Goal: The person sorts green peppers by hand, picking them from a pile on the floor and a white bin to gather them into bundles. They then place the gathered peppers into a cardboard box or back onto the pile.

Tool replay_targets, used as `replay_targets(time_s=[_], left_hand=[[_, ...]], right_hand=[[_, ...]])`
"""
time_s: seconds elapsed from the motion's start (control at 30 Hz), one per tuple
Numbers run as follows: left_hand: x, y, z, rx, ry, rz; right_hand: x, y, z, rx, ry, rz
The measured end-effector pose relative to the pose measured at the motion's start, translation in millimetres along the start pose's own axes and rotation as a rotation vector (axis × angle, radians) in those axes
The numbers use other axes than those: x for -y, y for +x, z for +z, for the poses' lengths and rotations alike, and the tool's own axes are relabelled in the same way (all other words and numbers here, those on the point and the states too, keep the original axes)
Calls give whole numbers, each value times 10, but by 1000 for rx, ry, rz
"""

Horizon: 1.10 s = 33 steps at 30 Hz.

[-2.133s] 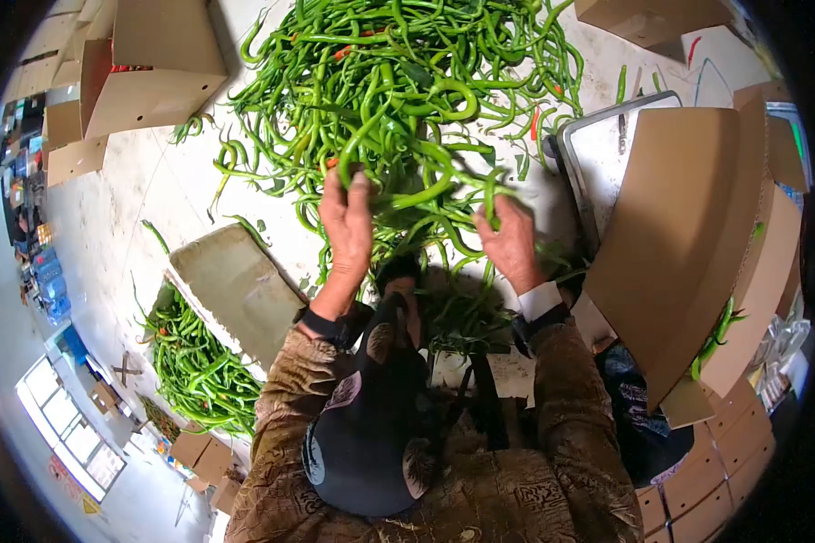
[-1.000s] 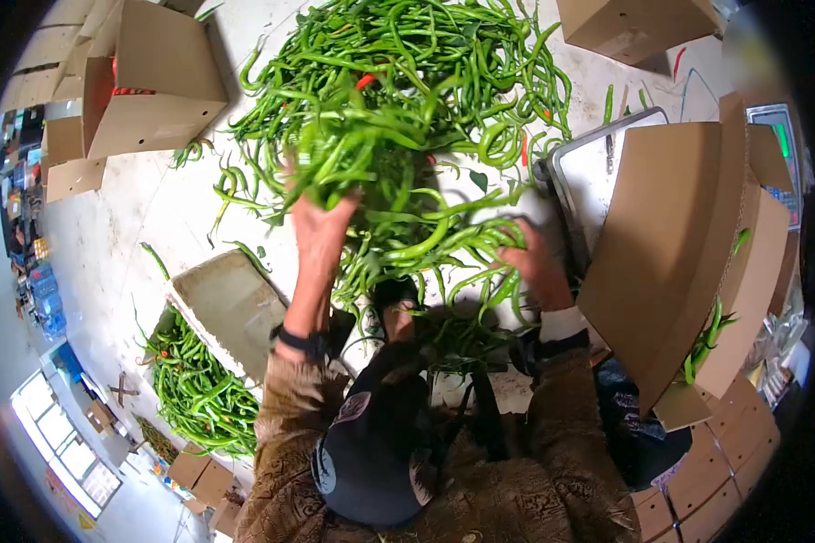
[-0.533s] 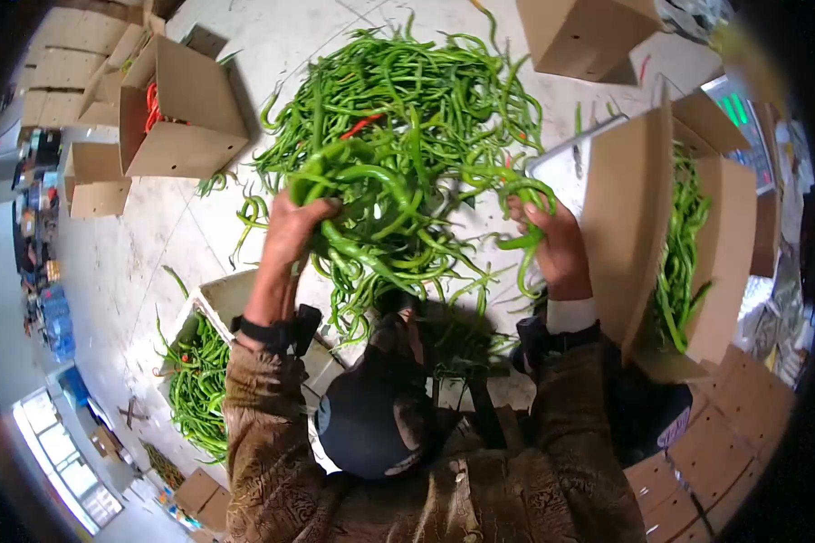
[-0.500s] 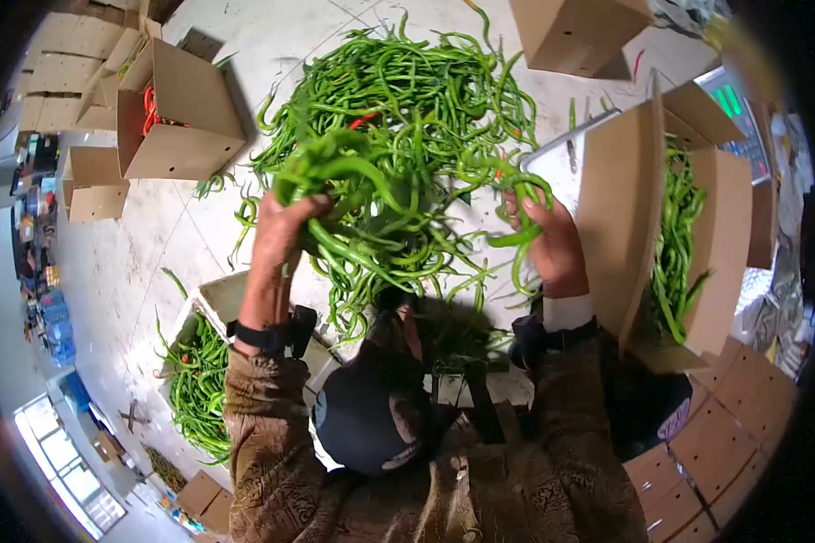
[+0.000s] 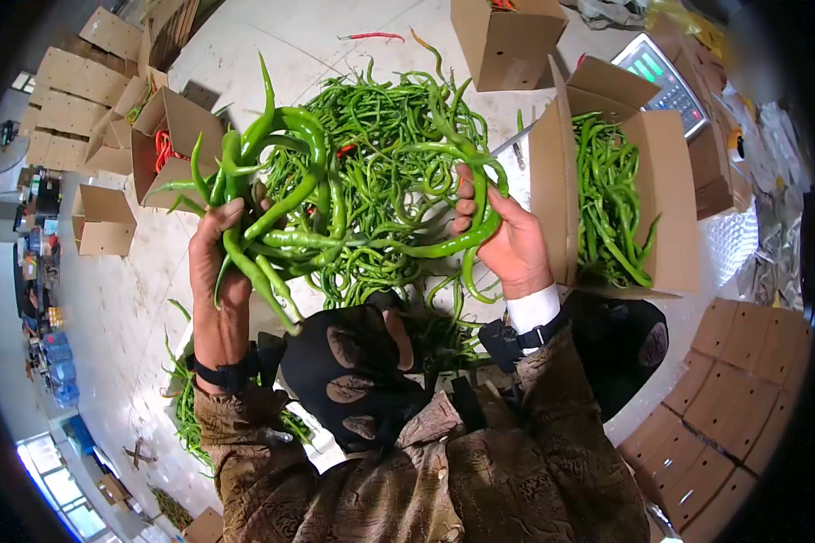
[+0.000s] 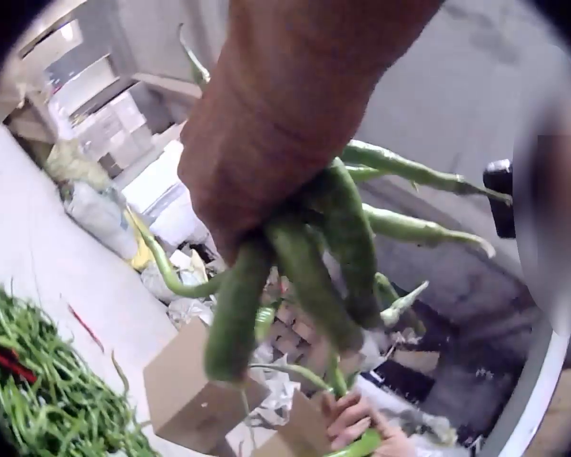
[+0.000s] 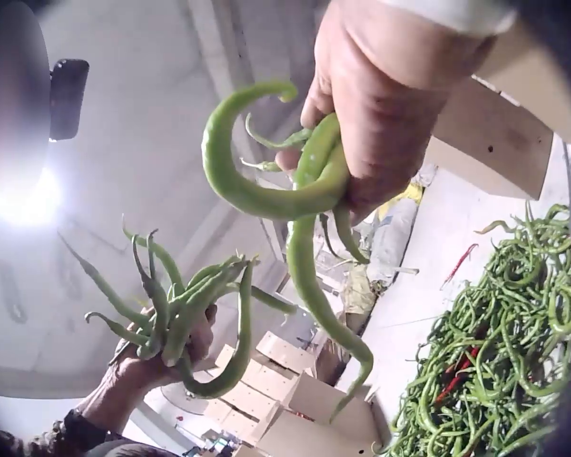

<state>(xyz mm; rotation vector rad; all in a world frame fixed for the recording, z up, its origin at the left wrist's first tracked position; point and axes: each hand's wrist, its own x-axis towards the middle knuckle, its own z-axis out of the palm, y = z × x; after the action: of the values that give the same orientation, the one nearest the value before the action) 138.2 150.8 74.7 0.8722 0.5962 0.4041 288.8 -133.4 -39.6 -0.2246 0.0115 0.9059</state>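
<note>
My left hand point(image 5: 219, 271) grips a thick bunch of long green peppers point(image 5: 317, 172), raised above the floor at the left of the head view. In the left wrist view this hand point(image 6: 276, 124) has pepper ends point(image 6: 309, 276) jutting below it. My right hand point(image 5: 512, 240) holds a few curved green peppers point(image 5: 480, 213) between thumb and fingers; the right wrist view shows them point(image 7: 309, 276) hanging under the hand point(image 7: 381, 105). Behind both hands lies a large green pepper pile point(image 5: 380, 118) with a few red ones.
An open carton point(image 5: 666, 199) with green peppers point(image 5: 607, 199) stands at the right, beside a scale point(image 5: 666, 86). Another carton point(image 5: 507, 45) is at the back. Cartons point(image 5: 177, 118) stand at the left, one holding red peppers. More green peppers point(image 5: 190, 421) lie at lower left.
Both hands have risen closer to the head camera with their peppers, the left moving left and the right slightly left. The view has shifted, showing more of the right carton and scale.
</note>
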Motion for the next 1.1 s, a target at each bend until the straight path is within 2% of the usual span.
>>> replay_targets(time_s=[0.13,0.23,0.27,0.33,0.47,0.57,0.67,0.77,0.8,0.83,0.87,0.9,0.97,1.0,1.07,1.1], left_hand=[[-15,-317,138,158,-41,-36],[26,-596,348,177,-194,-136],[79,-647,356,137,-206,-122],[179,-712,370,188,-259,-154],[475,-726,299,265,-401,-132],[651,-743,250,220,-354,-85],[833,-714,231,210,-318,-89],[920,-654,97,227,-305,-135],[935,-654,117,224,-323,-147],[949,-656,154,254,-357,-148],[959,-668,187,204,-353,-155],[979,-651,201,199,-334,-157],[1017,-598,209,198,-314,-167],[1033,-587,209,203,-307,-161],[1063,-557,230,201,-300,-155],[1079,-551,249,201,-301,-158]], right_hand=[[32,-166,128,30,-17,-18],[39,-289,167,-7,35,-68],[45,-336,170,3,37,-59],[61,-450,177,-54,32,-85],[127,-749,373,-98,-162,-155],[383,-946,537,-48,-228,-221],[929,-1168,825,-8,-306,-356],[1539,-1401,1154,-146,-794,-577],[1617,-1462,1248,-297,-979,-695],[1757,-1488,1239,-377,-1143,-699],[1884,-1495,1239,-461,-1304,-694],[1921,-1493,1208,-475,-1303,-701],[1947,-1406,1103,-634,-1930,-552],[2129,-1394,658,-695,-2258,-471],[2132,-1442,504,-547,-2349,-67],[2138,-1462,503,-541,-2347,-59]])
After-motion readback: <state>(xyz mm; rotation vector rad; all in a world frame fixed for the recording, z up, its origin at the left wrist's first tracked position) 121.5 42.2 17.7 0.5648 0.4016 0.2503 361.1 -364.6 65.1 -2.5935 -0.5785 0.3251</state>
